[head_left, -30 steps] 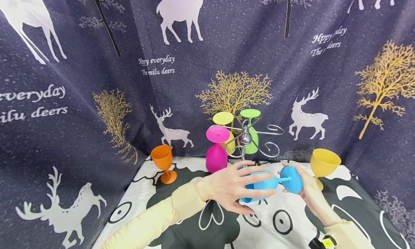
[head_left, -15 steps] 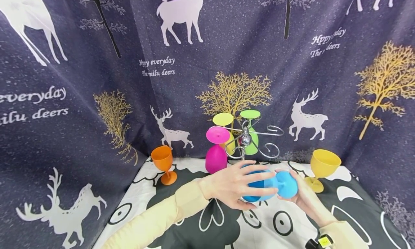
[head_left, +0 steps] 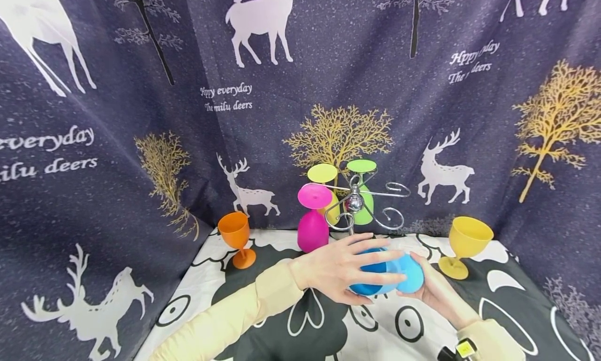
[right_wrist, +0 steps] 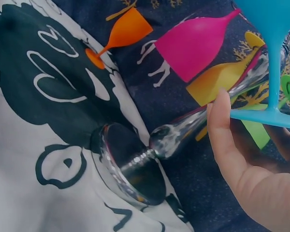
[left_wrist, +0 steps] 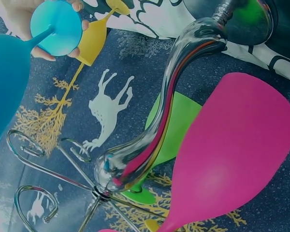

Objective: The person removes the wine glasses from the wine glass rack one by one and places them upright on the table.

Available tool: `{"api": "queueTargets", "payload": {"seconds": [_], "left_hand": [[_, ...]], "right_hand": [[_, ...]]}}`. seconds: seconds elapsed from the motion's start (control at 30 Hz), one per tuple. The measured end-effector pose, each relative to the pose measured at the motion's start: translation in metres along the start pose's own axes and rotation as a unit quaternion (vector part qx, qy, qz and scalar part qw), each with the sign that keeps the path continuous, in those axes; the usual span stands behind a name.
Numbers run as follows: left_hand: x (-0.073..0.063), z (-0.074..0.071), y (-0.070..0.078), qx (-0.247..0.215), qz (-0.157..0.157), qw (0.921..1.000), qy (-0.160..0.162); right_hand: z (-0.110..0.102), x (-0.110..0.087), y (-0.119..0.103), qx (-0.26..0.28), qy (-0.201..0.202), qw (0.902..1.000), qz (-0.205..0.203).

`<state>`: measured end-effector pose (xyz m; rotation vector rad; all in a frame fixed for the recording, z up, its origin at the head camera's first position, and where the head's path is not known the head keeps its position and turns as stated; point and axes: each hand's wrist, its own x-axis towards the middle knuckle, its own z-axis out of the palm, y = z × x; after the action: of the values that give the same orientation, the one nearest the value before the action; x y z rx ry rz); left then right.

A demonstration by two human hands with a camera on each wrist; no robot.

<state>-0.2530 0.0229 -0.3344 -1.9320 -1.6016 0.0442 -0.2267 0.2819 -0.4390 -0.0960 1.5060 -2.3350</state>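
1) on the dark curtain point(head_left: 263, 131) behind, the middle lettering reads "hppy everyday" over "the milu deers", spelt just so
2) to the right the same lettering shows broken by a fold: "hppy", then "day", and below it "the" and "deers"
3) at the left edge it is cut off, leaving "everyday" and "ilu deers"
4) a yellow patch point(head_left: 466, 347) sits on the dark device at the right wrist, any marks on it too small to read
5) the blue goblet point(right_wrist: 275, 63) lies between the two hands, tilted over in the head view, bowl toward the left and foot toward the right
6) the left hand point(head_left: 335, 269) holds the bowl, fingers spread across it and thumb on the near side
7) the right hand point(head_left: 429, 285) grips the foot, its thumb touching the rim in the right wrist view
8) the hands are near each other, joined only through the goblet
9) just beyond the left hand rises a chrome stand point(head_left: 355, 202), where a pink goblet point(head_left: 313, 233), a pale yellow goblet point(head_left: 322, 173) and a green goblet point(head_left: 369, 203) hang foot up
10) an orange goblet point(head_left: 235, 233) stands upright to the left, a deeper yellow one point(head_left: 470, 238) upright beyond the right hand
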Motion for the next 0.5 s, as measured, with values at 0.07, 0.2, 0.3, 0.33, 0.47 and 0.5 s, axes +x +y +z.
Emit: {"api": "queueTargets", "payload": {"seconds": [0.07,0.2,0.3,0.33,0.47,0.5], "left_hand": [[0.001,0.000,0.000,0.000,-0.005,1.0000,-0.008],[0.002,0.001,0.000,-0.009,-0.011,0.9998,-0.013],[0.004,0.002,0.001,-0.015,-0.009,0.9998,0.000],[0.004,0.003,0.001,-0.016,-0.009,0.9998,0.006],[0.003,0.007,0.001,-0.019,-0.009,0.9993,0.032],[0.002,0.008,0.001,-0.018,-0.009,0.9991,0.038]], "right_hand": [[0.001,0.001,0.002,0.004,-0.010,0.9999,0.008],[0.004,0.003,0.008,0.020,-0.058,0.9980,0.016],[0.007,0.004,0.012,0.021,-0.077,0.9966,0.019],[0.007,0.005,0.014,0.019,-0.077,0.9967,0.019],[0.007,0.008,0.018,0.009,-0.062,0.9976,0.028],[0.007,0.009,0.019,0.004,-0.059,0.9978,0.030]]}}
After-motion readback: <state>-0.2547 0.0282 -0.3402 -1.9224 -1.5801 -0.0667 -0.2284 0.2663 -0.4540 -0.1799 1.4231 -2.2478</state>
